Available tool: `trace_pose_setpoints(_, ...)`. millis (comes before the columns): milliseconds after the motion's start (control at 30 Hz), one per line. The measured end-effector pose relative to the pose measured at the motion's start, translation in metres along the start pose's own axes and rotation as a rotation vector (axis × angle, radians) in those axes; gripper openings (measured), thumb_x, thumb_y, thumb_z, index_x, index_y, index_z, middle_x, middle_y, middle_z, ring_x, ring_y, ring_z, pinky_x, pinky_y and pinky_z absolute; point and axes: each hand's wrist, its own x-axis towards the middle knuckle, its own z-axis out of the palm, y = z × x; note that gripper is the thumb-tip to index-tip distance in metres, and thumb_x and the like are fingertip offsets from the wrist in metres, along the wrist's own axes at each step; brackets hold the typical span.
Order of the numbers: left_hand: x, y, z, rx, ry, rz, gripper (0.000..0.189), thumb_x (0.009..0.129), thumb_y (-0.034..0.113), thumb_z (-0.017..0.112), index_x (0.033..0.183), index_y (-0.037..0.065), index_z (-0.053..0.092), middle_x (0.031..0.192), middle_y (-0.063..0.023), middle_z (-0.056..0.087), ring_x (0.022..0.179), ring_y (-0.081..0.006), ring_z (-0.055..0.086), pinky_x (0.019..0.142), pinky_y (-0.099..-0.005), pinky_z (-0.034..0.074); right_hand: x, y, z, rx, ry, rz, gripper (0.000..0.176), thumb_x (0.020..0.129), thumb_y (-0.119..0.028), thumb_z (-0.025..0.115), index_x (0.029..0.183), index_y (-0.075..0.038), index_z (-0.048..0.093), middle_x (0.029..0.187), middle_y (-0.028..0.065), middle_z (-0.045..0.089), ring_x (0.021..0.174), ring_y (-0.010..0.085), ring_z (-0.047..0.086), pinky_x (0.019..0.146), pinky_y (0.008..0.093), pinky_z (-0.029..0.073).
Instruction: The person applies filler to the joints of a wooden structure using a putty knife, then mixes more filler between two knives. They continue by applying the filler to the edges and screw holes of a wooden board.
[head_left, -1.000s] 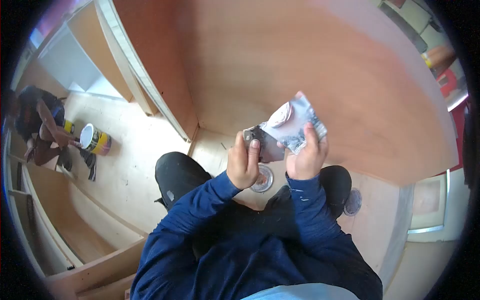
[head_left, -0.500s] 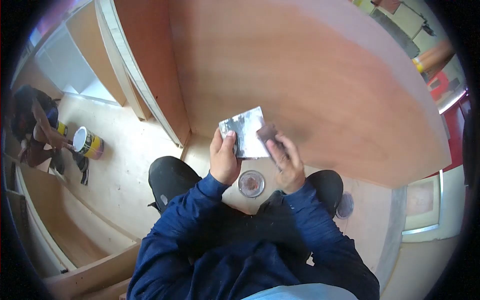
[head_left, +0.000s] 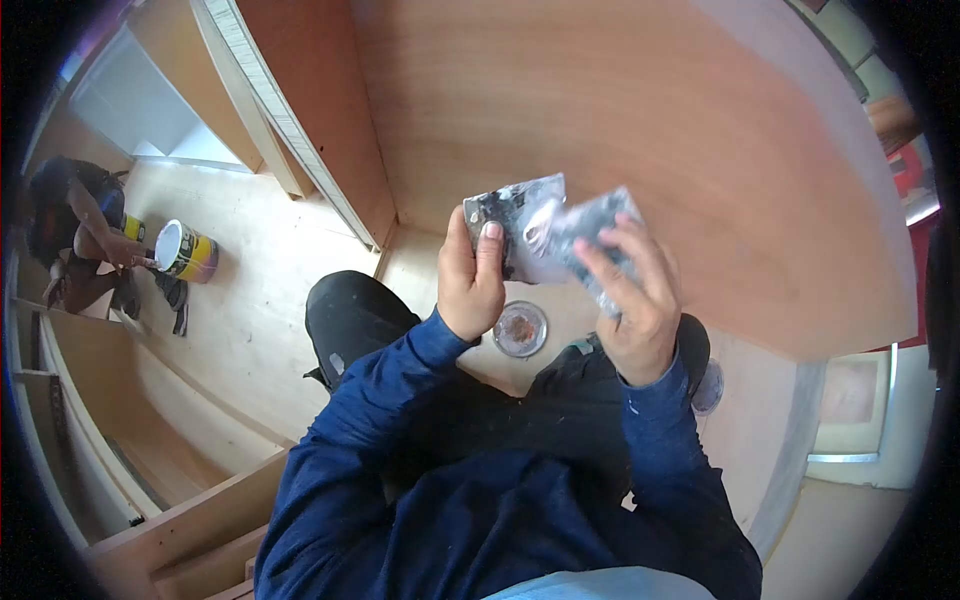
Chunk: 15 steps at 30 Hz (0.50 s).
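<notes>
My left hand [head_left: 472,280] grips a flat, squarish metal putty scraper [head_left: 542,258], thumb across its dark-smeared face. Pale putty [head_left: 540,222] sits on that face toward the right side. In my right hand [head_left: 642,300] is a second flat grey putty scraper [head_left: 603,235], smeared by motion, its fingers spread over the face. The second scraper's left edge overlaps the right side of the first in this view, close to the putty. Below both hands, a round tin lid [head_left: 520,329] with brownish residue lies on the floor between my legs.
A large curved wooden panel [head_left: 640,130] stands in front, joined to an upright board [head_left: 310,110] on the left. Another person [head_left: 85,225] crouches at far left beside a yellow-and-black bucket [head_left: 190,252]. A round container [head_left: 708,388] stands by my right knee. Wooden framing [head_left: 190,500] is at lower left.
Both hands have moved up and to the right in view. The right-hand scraper has turned from nearly edge-on to show its broad face, and putty shows bunched on the left-hand scraper.
</notes>
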Motion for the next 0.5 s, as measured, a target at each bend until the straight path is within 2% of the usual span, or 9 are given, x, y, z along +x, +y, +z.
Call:
trace_pose_setpoints(33,-0.001,-0.002,0.001,0.006,-0.005,-0.008,0.018,0.101,0.009,0.042,0.111,-0.004,0.049,0.096,-0.0065,0.06,0.085,-0.0102,0.054,0.076,-0.0244,0.045,-0.001,0.003,0.006,0.004,-0.001,0.011,0.046,0.065,0.007,0.06,0.105,-0.012,0.073,0.108,0.0115,0.062,0.114,0.0335,0.056,0.094,0.0441,0.045)
trace_pose_setpoints(100,0.002,-0.008,0.007,-0.082,-0.018,0.151,0.019,0.101,0.01,0.042,0.112,-0.004,0.049,0.097,-0.0067,0.06,0.085,-0.0099,0.054,0.076,-0.024,0.045,0.0,0.015,0.019,-0.079,-0.053,0.013,0.046,0.064,0.01,0.059,0.103,-0.011,0.074,0.109,0.0122,0.061,0.114,0.0328,0.056,0.091,0.0424,0.047)
trace_pose_setpoints(133,0.003,-0.017,0.005,-0.082,0.011,0.077,0.028,0.099,0.021,0.047,0.12,0.003,0.052,0.093,-0.0028,0.059,0.082,-0.0103,0.055,0.071,-0.0256,0.044,0.002,0.013,0.011,-0.131,-0.119,-0.019,0.052,0.066,0.014,0.056,0.109,-0.011,0.072,0.113,0.0142,0.059,0.116,0.0345,0.055,0.094,0.0421,0.048)
trace_pose_setpoints(167,0.005,-0.021,0.006,-0.09,0.025,0.079,0.028,0.099,0.021,0.047,0.12,0.003,0.052,0.093,-0.0028,0.059,0.082,-0.0103,0.055,0.071,-0.0256,0.044,0.005,0.015,0.011,-0.131,-0.127,-0.033,0.052,0.066,0.014,0.056,0.109,-0.011,0.072,0.113,0.0142,0.059,0.116,0.0345,0.055,0.094,0.0421,0.048)
trace_pose_setpoints(233,0.009,-0.014,0.004,-0.342,0.047,-0.098,0.029,0.099,0.02,0.048,0.121,0.003,0.052,0.09,-0.0002,0.058,0.078,-0.0073,0.052,0.068,-0.0223,0.042,0.001,0.014,0.017,0.188,0.002,0.004,0.06,0.065,0.018,0.053,0.115,-0.011,0.069,0.12,0.0163,0.054,0.121,0.0376,0.051,0.1,0.0428,0.045)
trace_pose_setpoints(267,0.01,-0.01,0.006,-0.541,0.035,-0.143,0.029,0.098,0.019,0.049,0.123,0.004,0.051,0.088,0.0009,0.056,0.075,-0.0056,0.051,0.065,-0.0207,0.041,-0.009,0.017,0.027,0.234,-0.068,0.049,0.064,0.065,0.021,0.05,0.118,-0.011,0.068,0.123,0.017,0.051,0.126,0.0399,0.048,0.105,0.0436,0.041)
trace_pose_setpoints(367,0.006,-0.018,0.003,-0.497,0.061,-0.105,0.03,0.099,0.019,0.048,0.124,0.004,0.051,0.089,0.0003,0.057,0.074,-0.0062,0.051,0.064,-0.0216,0.042,-0.027,0.021,0.045,0.257,-0.074,0.096,0.066,0.065,0.022,0.047,0.12,-0.009,0.067,0.124,0.0169,0.051,0.128,0.0397,0.046,0.104,0.0426,0.041)
trace_pose_setpoints(433,0.007,-0.013,0.004,-0.521,0.102,-0.12,0.03,0.099,0.019,0.047,0.124,0.004,0.051,0.09,-0.0001,0.057,0.075,-0.0063,0.051,0.065,-0.0216,0.042,-0.037,0.035,0.049,0.3,-0.06,0.147,0.064,0.067,0.023,0.045,0.12,-0.007,0.065,0.122,0.0173,0.052,0.124,0.0381,0.05,0.102,0.0415,0.043)
trace_pose_setpoints(500,0.007,-0.014,0.003,-0.539,0.123,-0.147,0.03,0.099,0.019,0.047,0.125,0.004,0.051,0.091,-0.0004,0.057,0.075,-0.0063,0.052,0.065,-0.0215,0.042,-0.046,0.05,0.049,0.296,-0.089,0.304,0.056,0.075,0.021,0.043,0.119,-0.005,0.066,0.123,0.0179,0.051,0.118,0.0336,0.054,0.098,0.039,0.046)
